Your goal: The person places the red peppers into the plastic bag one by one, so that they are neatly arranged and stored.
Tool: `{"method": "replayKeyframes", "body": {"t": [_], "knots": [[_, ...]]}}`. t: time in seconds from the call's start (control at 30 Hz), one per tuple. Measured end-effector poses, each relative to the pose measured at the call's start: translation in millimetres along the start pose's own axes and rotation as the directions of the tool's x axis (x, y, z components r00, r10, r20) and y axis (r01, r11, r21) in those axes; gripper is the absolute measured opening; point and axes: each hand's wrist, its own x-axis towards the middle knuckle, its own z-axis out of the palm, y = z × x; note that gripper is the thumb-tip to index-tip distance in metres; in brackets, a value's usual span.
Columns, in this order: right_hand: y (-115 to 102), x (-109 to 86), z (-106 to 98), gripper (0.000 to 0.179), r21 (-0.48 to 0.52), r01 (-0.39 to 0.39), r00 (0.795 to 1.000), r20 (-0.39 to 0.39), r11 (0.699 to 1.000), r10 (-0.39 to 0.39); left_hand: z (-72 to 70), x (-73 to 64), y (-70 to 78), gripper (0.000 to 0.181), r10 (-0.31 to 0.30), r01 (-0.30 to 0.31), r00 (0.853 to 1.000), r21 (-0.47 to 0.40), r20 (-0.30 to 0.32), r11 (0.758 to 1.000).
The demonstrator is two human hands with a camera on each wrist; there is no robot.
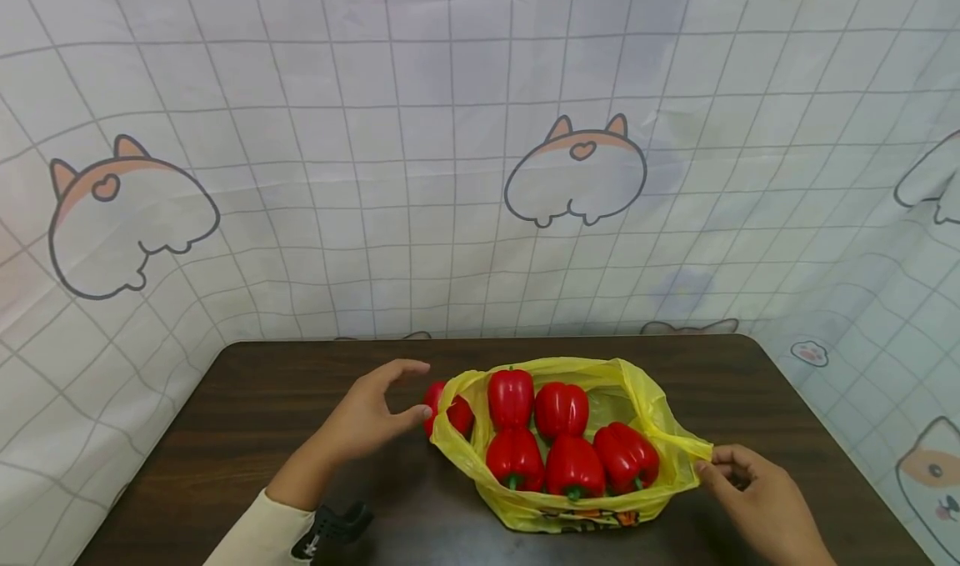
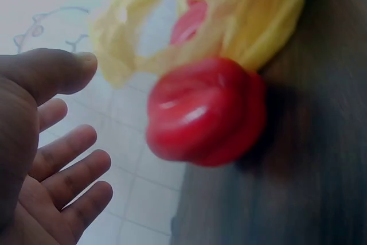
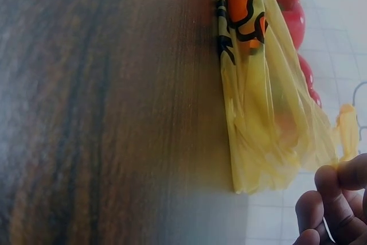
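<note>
A yellow plastic bag (image 1: 517, 506) lies with its mouth spread, several red bell peppers (image 1: 573, 466) showing inside. My right hand (image 1: 765, 499) pinches the bag's right handle between thumb and fingers, drawing it outward; the right wrist view shows the pinched plastic (image 3: 321, 153) stretched toward the fingertips. Outside the bag, at its left side, one more bell pepper (image 2: 200, 113) rests on the table, partly hidden behind the bag's left handle in the head view. Just left of that pepper is my left hand (image 1: 363, 420), fingers spread and holding nothing.
The dark wood-grain table (image 1: 262, 433) runs back to a wall cloth (image 1: 420, 216) with a grid and cartoon animals. A black band (image 1: 341, 523) is on the left wrist beside a pale sleeve (image 1: 258, 537).
</note>
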Motion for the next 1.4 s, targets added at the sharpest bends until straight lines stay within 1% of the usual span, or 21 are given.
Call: {"method": "replayKeyframes", "body": {"t": [0.2, 0.3, 0.47, 0.6, 0.7, 0.83, 0.97, 1.1, 1.23, 1.4], "knots": [[0, 0.9, 0, 0.052, 0.007, -0.004, 1.000, 0.011, 1.000, 0.004, 7.7, 0.9, -14.9, 0.064, -0.037, 0.036, 0.999, 0.047, 0.034, 0.998], [1, 0.4, 0, 0.053, 0.013, 0.001, 1.000, 0.013, 1.000, -0.001, 11.9, 2.1, -22.5, 0.070, -0.046, 0.042, 0.997, 0.065, 0.059, 0.997], [2, -0.6, 0, 0.053, 0.012, 0.006, 1.000, 0.013, 1.000, -0.006, 17.9, 5.1, -31.5, 0.076, -0.028, 0.021, 0.994, 0.067, 0.101, 0.998], [3, -0.8, 1, 0.052, 0.008, 0.006, 1.000, 0.003, 1.000, -0.006, 22.6, 7.7, -34.9, 0.081, -0.011, 0.004, 0.991, 0.049, 0.136, 0.999], [3, -0.5, 1, 0.052, 0.008, 0.006, 1.000, 0.001, 1.000, -0.006, 26.1, 9.5, -36.5, 0.083, 0.008, -0.014, 0.989, 0.038, 0.151, 0.999], [5, -0.4, 1, 0.053, 0.008, 0.005, 1.000, 0.004, 1.000, -0.005, 30.1, 11.1, -37.5, 0.085, 0.041, -0.047, 0.987, 0.032, 0.157, 0.998], [5, -1.1, 1, 0.054, 0.004, 0.007, 1.000, -0.002, 1.000, -0.007, 33.3, 11.3, -38.0, 0.087, 0.061, -0.067, 0.985, 0.030, 0.163, 0.997], [4, -0.6, 0, 0.055, 0.006, 0.011, 1.000, -0.006, 1.000, -0.011, 34.9, 11.3, -38.2, 0.087, 0.063, -0.069, 0.986, 0.029, 0.157, 0.997], [4, 0.1, 0, 0.052, 0.001, 0.021, 1.000, -0.004, 1.000, -0.021, 34.2, 11.4, -38.6, 0.085, 0.066, -0.072, 0.988, 0.039, 0.137, 0.997], [3, 1.7, 0, 0.052, 0.004, 0.028, 1.000, 0.000, 1.000, -0.028, 28.7, 10.2, -39.2, 0.084, 0.034, -0.040, 0.993, 0.054, 0.112, 0.998]]}}
